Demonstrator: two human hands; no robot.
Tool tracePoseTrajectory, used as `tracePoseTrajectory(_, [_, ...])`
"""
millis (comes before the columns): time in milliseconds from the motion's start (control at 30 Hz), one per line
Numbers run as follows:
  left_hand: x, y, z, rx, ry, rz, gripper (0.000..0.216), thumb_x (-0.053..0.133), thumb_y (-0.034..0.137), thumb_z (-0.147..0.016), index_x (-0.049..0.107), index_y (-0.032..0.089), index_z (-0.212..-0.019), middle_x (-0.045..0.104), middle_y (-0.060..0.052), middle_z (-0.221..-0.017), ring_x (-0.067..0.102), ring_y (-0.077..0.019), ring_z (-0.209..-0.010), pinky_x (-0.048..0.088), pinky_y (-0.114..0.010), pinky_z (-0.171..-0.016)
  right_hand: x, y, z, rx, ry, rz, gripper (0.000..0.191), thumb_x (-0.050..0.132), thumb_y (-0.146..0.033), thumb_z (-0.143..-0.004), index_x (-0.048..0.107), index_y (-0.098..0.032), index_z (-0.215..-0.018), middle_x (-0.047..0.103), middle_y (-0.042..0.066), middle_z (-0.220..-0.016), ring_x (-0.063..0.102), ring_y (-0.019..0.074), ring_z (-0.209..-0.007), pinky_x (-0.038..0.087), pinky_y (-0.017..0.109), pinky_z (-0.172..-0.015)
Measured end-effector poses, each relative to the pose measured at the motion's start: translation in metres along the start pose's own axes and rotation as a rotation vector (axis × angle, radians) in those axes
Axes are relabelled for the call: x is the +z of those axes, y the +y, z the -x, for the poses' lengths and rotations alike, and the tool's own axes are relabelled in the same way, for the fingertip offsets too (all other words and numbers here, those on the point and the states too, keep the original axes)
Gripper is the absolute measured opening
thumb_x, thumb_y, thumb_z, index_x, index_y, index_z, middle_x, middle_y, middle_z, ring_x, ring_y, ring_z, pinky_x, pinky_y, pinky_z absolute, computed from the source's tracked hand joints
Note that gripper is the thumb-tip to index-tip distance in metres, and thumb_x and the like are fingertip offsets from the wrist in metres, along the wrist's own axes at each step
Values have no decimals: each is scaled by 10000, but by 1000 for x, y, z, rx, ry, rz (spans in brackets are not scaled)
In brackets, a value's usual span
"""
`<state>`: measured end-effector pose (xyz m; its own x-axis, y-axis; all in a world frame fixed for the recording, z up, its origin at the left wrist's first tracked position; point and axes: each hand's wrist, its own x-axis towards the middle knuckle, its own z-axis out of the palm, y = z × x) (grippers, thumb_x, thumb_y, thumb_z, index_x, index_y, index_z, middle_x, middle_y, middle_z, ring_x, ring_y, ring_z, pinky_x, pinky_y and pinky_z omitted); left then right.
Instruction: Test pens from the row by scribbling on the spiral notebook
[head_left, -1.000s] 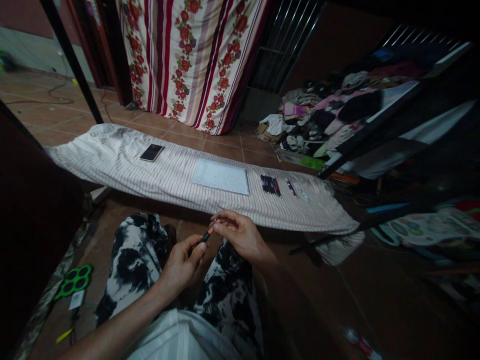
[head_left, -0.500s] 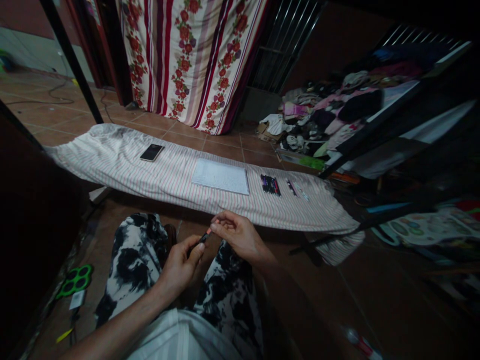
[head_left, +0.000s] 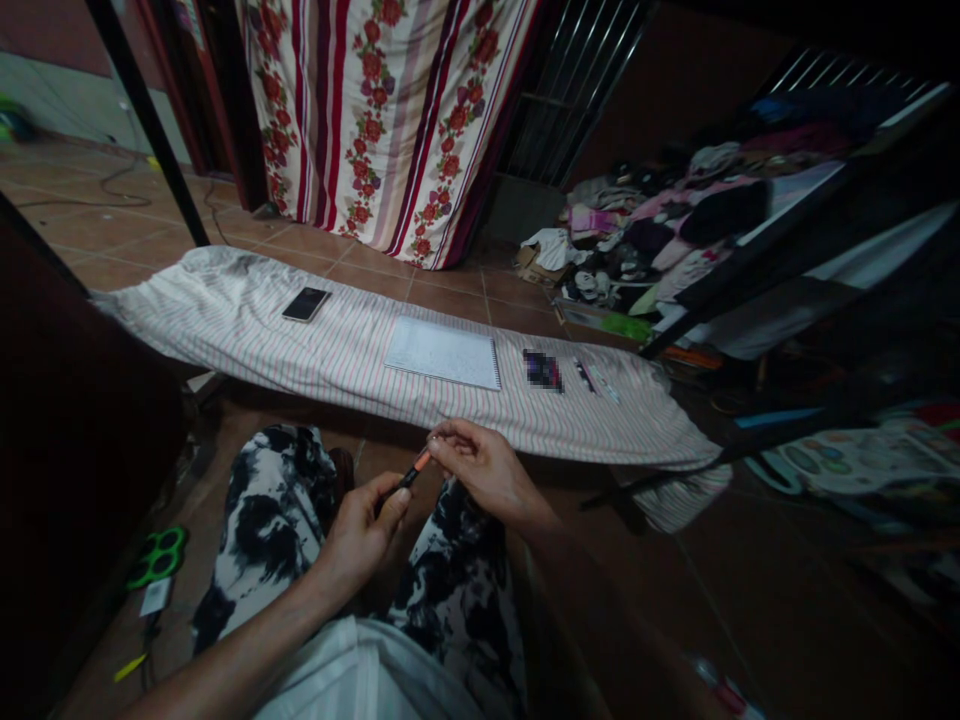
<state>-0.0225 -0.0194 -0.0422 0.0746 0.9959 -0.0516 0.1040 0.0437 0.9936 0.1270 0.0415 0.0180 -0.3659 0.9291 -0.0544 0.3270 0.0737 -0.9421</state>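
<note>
Dark marker [head_left: 407, 480] clamped in the left hand [head_left: 361, 535], right hand [head_left: 484, 472] pinched on its orange end [head_left: 424, 459], perhaps a cap, both hands together for steadiness.

Floor gap [head_left: 367, 445] (prob.) btwn knees [head_left: 274, 480] & mattress [head_left: 225, 320].

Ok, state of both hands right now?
Left hand: closed, holding a dark pen.
Right hand: curled at the pen's orange end; contact unclear.

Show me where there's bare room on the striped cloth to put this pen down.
The striped cloth is bare between the phone and the spiral notebook, and left of the phone. It's crowded right of the notebook, where a blurred bundle and small items lie.
</note>
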Motion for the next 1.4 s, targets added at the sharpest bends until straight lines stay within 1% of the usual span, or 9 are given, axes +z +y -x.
tracePoseTrajectory(233, [-1,-2,1,-65,-5,116,353,514,482,-755,567,134,-767,395,59,-499,324,-70,-432,233,-184,-409,-15,-9,-1,-54,41,-179,191,610,-326,-741,588,-174,-854,664,22,-759,536,89,-594,367,188,-494])
tracePoseTrajectory(467, [1,13,1,-98,-16,267,429,561,537,-702,566,124,-818,478,38,-513,402,-77,-436,287,-196,-437,-10,-5,0,79,80,-619,189,657,-285,-703,595,-161,-831,667,43,-775,508,61,-561,221,127,-358])
tracePoseTrajectory(733, [2,25,5,-84,23,299,441,599,523,-680,595,117,-853,504,28,-528,442,-91,-480,315,-206,-471,-2,8,-1,297,101,-1068,157,664,-165,-670,649,-100,-812,607,30,-721,512,39,-566,294,84,-382])
tracePoseTrajectory(900, [0,32,6,-87,12,310,432,613,502,-679,604,112,-863,522,20,-540,453,-94,-491,316,-208,-473,-2,5,2,315,39,-1192,161,636,-157,-665,623,-102,-816,567,22,-687,447,34,-492,219,98,-330])
tracePoseTrajectory(1000, [0,32,6,-116,-2,355,414,617,486,-687,600,114,-867,534,17,-554,445,-82,-480,302,-199,-457,2,1,5,283,37,-1087,151,651,-231,-670,604,-119,-760,510,-13,-617,354,14,-419,143,107,-312])
tracePoseTrajectory(1100, [0,30,4,-163,-30,454,374,612,456,-709,583,122,-875,536,18,-567,437,-71,-466,278,-187,-429,8,-3,11,196,78,-802,171,649,-305,-698,587,-147,-709,451,-45,-566,287,7,-387,120,123,-320])
tracePoseTrajectory(1200, [0,29,2,-163,-78,539,315,591,413,-747,568,128,-879,538,20,-576,420,-60,-447,275,-181,-423,14,-3,16,36,138,-364,179,606,-332,-744,639,-183,-836,441,-48,-543,331,34,-396,220,156,-346])
tracePoseTrajectory(1300, [-1,30,0,-129,-114,566,269,570,389,-776,560,130,-851,538,20,-576,415,-58,-445,291,-182,-434,17,-3,19,-185,186,62,249,559,-304,-781,659,-197,-982,550,4,-653,435,72,-458,345,206,-422])
tracePoseTrajectory(1400, [-3,32,-1,-117,-126,560,247,571,377,-779,555,131,-784,538,15,-577,432,-65,-463,306,-183,-447,17,-3,20,-324,210,275,259,518,-283,-809,669,-187,-995,591,34,-702,477,90,-493,386,224,-469])
